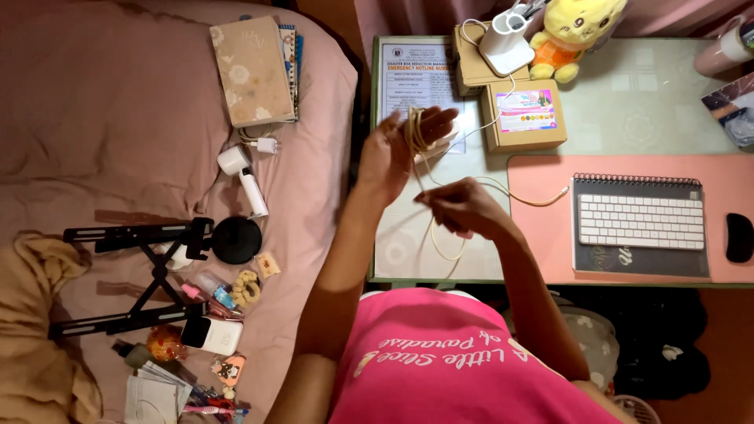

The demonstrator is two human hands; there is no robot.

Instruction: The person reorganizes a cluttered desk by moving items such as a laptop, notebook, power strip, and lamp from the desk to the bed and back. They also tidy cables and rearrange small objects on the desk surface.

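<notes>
A thin cream-coloured cable (503, 187) is looped several times around the fingers of my left hand (397, 149), which is raised over the left end of the desk (628, 102). My right hand (463, 208) pinches the same cable just below and to the right of it. A slack loop of cable hangs under my right hand, and the free end with its plug lies on the pink desk mat (542, 235).
A white keyboard (641, 221) on a dark notebook, a black mouse (739, 237), two cardboard boxes (525, 115), a white device (506, 41) and a yellow plush toy (569, 35) occupy the desk. On the pink bed (118, 133) lie books, a charger, a black stand (157, 267) and small items.
</notes>
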